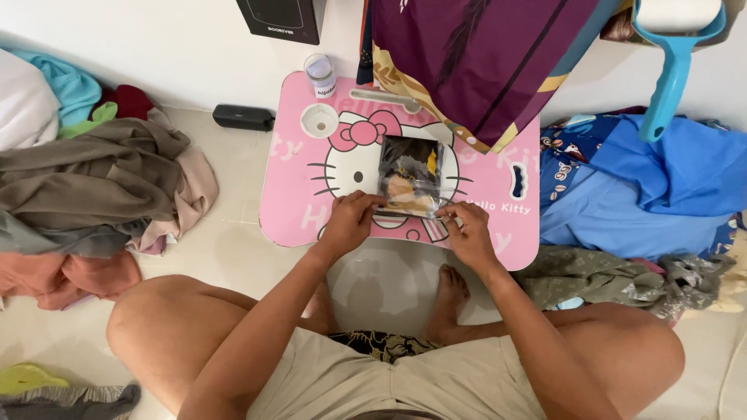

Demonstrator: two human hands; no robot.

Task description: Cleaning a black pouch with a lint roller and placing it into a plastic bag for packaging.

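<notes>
On the pink lap table point(288, 198), at its near edge, the left hand point(350, 222) and the right hand point(467, 233) pinch the two lower corners of a clear plastic bag point(411, 177). Each hand has its fingers curled over and closed on the bag's bottom edge, knuckles up, thumbs tucked toward the middle. Both forearms reach forward from the body and angle inward, so the wrists sit close together over the table's curved cutout.

Whatever fills the bag is hard to make out: dark fabric with patches of orange and yellow shows through the glossy film, and glare blurs the rest. The bag lies flat on the cartoon cat face printed on the table and covers much of it.

Farther up the table, a small clear cup with a lid point(320, 74) stands near the far left corner, just beyond a round recessed cup holder point(319, 120). A maroon patterned cloth point(482, 62) hangs over the far right part of the table and hides that corner. Bare feet point(450, 288) rest on the floor under the table, partly screened by the arms.

Left of the table lies a heap of brown and salmon clothes point(93, 194); right of it, blue fabric point(646, 194). A blue lint roller point(673, 54) is cut off at the top edge.
</notes>
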